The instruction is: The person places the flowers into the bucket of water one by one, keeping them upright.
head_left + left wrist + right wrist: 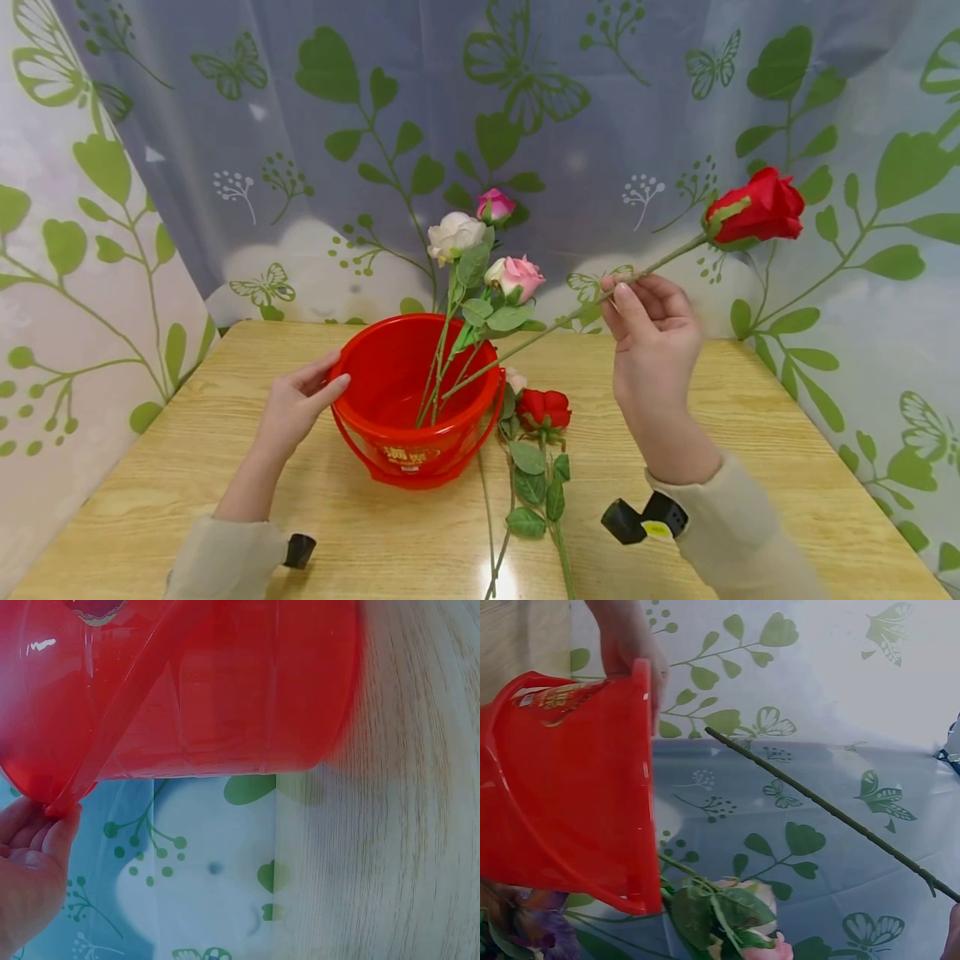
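A red plastic bucket stands on the table, its rim pinched on the left side by my left hand, close to the handle's joint. My right hand pinches the stem of an artificial red rose, its bloom up to the right. In the right wrist view the stem slants through the air, its lower tip beyond the bucket's rim and apart from it. Inside the bucket stand a white rose, a pink rose and a magenta rosebud, leaning to the right.
Right of the bucket, another red rose and a pale bloom lie on the wooden table with leafy stems toward the front. A purple flower shows in the right wrist view. Patterned curtain hangs behind.
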`<state>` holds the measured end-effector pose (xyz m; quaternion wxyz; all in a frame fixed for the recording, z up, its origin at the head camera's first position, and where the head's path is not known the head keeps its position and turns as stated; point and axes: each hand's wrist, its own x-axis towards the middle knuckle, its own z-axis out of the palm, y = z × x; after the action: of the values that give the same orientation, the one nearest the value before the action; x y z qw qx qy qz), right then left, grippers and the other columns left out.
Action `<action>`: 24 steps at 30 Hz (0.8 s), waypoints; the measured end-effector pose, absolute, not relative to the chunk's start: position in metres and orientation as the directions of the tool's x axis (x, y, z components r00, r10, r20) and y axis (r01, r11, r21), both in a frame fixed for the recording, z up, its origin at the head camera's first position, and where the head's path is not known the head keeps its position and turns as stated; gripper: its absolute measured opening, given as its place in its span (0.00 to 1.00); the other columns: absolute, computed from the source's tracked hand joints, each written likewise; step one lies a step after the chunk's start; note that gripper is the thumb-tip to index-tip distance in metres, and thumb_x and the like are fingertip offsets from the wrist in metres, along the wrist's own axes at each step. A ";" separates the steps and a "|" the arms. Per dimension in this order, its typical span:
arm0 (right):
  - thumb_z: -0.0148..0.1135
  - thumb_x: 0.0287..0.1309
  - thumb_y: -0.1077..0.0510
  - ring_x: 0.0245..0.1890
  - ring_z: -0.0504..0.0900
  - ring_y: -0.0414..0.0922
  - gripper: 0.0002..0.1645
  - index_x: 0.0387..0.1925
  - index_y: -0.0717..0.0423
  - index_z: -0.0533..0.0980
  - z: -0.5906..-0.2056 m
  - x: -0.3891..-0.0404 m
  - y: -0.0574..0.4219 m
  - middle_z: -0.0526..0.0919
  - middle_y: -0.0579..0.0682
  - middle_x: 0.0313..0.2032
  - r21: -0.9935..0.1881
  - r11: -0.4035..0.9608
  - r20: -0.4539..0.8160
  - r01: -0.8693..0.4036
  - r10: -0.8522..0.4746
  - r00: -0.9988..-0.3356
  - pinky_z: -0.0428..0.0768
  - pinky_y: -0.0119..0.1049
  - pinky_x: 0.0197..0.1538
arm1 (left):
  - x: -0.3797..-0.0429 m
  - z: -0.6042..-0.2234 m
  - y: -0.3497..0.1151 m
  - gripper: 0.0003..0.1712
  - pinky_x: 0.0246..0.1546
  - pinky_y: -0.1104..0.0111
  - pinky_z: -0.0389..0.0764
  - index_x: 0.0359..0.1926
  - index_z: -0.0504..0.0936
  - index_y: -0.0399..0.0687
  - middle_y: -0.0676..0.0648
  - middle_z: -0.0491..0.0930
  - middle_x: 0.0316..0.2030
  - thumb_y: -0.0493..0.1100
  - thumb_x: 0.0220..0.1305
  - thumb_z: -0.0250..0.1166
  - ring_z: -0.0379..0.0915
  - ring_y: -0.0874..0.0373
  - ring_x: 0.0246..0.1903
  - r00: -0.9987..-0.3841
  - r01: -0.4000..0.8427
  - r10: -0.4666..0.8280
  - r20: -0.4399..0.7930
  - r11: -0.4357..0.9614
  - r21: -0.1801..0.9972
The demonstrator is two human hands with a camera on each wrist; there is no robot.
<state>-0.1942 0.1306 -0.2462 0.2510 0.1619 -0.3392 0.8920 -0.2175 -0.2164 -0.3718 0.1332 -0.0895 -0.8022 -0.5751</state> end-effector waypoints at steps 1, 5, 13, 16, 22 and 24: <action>0.62 0.44 0.74 0.30 0.81 0.48 0.09 0.31 0.68 0.72 -0.248 -0.195 0.129 0.79 0.58 0.28 -0.540 -0.633 0.457 -0.556 0.334 -0.824 0.80 0.33 0.35 | -0.218 -0.372 -0.216 0.31 0.40 0.78 0.73 0.57 0.67 0.33 0.39 0.68 0.55 0.46 0.56 0.62 0.67 0.47 0.51 -0.949 0.296 -0.009 0.316 0.324 0.899; 0.60 0.46 0.74 0.30 0.81 0.47 0.08 0.31 0.65 0.73 -0.255 -0.200 0.124 0.79 0.56 0.27 -0.600 -0.588 0.443 -0.542 0.320 -0.838 0.79 0.33 0.36 | -0.218 -0.372 -0.217 0.31 0.41 0.78 0.72 0.57 0.67 0.33 0.39 0.68 0.55 0.46 0.56 0.62 0.66 0.47 0.52 -0.950 0.294 -0.007 0.313 0.325 0.899; 0.60 0.47 0.73 0.31 0.81 0.45 0.08 0.30 0.61 0.73 -0.271 -0.207 0.110 0.77 0.53 0.26 -0.713 -0.504 0.402 -0.488 0.276 -0.873 0.79 0.33 0.37 | -0.218 -0.372 -0.217 0.31 0.41 0.78 0.72 0.57 0.67 0.33 0.39 0.68 0.54 0.45 0.56 0.62 0.67 0.47 0.51 -0.947 0.299 -0.006 0.320 0.342 0.891; 0.60 0.48 0.73 0.31 0.81 0.44 0.09 0.30 0.59 0.73 -0.278 -0.209 0.104 0.77 0.51 0.26 -0.759 -0.455 0.387 -0.465 0.257 -0.885 0.79 0.34 0.37 | -0.217 -0.371 -0.217 0.30 0.40 0.78 0.72 0.57 0.68 0.33 0.39 0.68 0.54 0.45 0.56 0.62 0.67 0.47 0.51 -0.947 0.300 -0.008 0.322 0.345 0.889; 0.60 0.48 0.72 0.32 0.80 0.45 0.09 0.29 0.57 0.73 -0.290 -0.213 0.096 0.76 0.51 0.27 -0.813 -0.398 0.364 -0.424 0.221 -0.905 0.79 0.38 0.39 | -0.217 -0.371 -0.217 0.31 0.41 0.77 0.72 0.57 0.68 0.33 0.39 0.69 0.54 0.45 0.56 0.62 0.66 0.47 0.52 -0.949 0.295 -0.006 0.315 0.337 0.894; 0.60 0.48 0.72 0.31 0.80 0.45 0.09 0.29 0.58 0.73 -0.293 -0.215 0.092 0.75 0.51 0.27 -0.828 -0.382 0.355 -0.410 0.207 -0.911 0.79 0.39 0.40 | -0.217 -0.370 -0.217 0.31 0.41 0.77 0.72 0.57 0.68 0.33 0.39 0.69 0.54 0.46 0.56 0.62 0.66 0.47 0.52 -0.950 0.290 -0.007 0.311 0.339 0.895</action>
<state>-0.2149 0.0924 -0.2928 0.1869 0.0968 -0.5233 0.8257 -0.2169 -0.2168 -0.3704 0.1307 -0.0877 -0.8078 -0.5681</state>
